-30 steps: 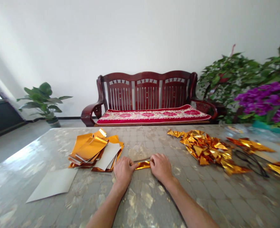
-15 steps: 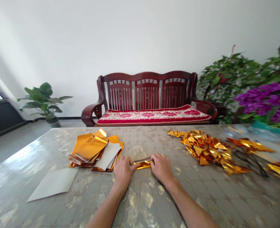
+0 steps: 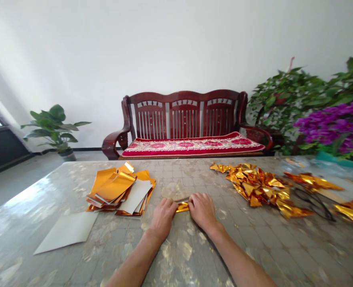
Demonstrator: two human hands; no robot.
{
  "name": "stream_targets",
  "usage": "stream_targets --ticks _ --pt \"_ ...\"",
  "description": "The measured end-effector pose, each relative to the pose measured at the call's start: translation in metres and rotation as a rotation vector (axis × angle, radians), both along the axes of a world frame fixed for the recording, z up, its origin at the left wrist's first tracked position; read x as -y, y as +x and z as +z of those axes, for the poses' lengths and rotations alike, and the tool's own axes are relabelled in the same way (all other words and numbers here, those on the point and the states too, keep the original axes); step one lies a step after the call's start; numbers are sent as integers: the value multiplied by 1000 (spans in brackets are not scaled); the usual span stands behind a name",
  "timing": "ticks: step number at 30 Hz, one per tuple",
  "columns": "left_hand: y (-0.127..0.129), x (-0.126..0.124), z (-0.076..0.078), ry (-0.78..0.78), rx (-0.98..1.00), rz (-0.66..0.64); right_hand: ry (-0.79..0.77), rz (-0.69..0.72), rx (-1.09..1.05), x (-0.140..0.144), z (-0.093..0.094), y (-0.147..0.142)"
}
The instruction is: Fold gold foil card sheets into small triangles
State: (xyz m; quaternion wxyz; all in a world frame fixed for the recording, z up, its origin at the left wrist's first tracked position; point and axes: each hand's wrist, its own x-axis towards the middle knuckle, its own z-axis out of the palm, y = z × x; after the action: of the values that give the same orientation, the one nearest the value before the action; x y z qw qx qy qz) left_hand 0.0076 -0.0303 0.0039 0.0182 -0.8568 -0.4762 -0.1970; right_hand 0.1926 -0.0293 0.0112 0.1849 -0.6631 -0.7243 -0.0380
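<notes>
From my head camera, both my hands lie knuckles-up on the marbled table (image 3: 74,263), close together near its middle. My left hand (image 3: 163,217) is curled, fingers bent down onto the left end of a small folded gold foil strip (image 3: 182,207); my right hand (image 3: 202,210) is curled the same way, pressing the right end. The strip lies flat on the table between the two hands, and only its short middle part shows. How firmly either hand pinches it, I cannot tell.

To my left there is one loose stack of gold foil sheets (image 3: 116,187), some turned white side up; I cannot count the sheets in it. Nearer to me on that side lies one single white sheet (image 3: 67,232), apart from the stack. To my right there is one heap of folded gold pieces (image 3: 261,187), too tangled to count, with two more gold pieces beyond it, one (image 3: 314,181) farther back and one (image 3: 351,211) at the right edge. A black looped cord (image 3: 314,203) lies between them.

Behind the table stands one dark red wooden bench (image 3: 185,119) with one red patterned cushion (image 3: 194,144). One green potted plant (image 3: 52,127) stands on the floor at left, and greenery with purple flowers (image 3: 338,127) fills the right.
</notes>
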Motion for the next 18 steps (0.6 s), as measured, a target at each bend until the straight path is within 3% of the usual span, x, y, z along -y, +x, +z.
stream_targets --ticks 6,18 --pt "-4 -1 2 -67 -14 -214 3 3 -27 -2 -1 1" --pt "4 21 8 -18 -87 -164 -3 -65 -41 -2 -1 2"
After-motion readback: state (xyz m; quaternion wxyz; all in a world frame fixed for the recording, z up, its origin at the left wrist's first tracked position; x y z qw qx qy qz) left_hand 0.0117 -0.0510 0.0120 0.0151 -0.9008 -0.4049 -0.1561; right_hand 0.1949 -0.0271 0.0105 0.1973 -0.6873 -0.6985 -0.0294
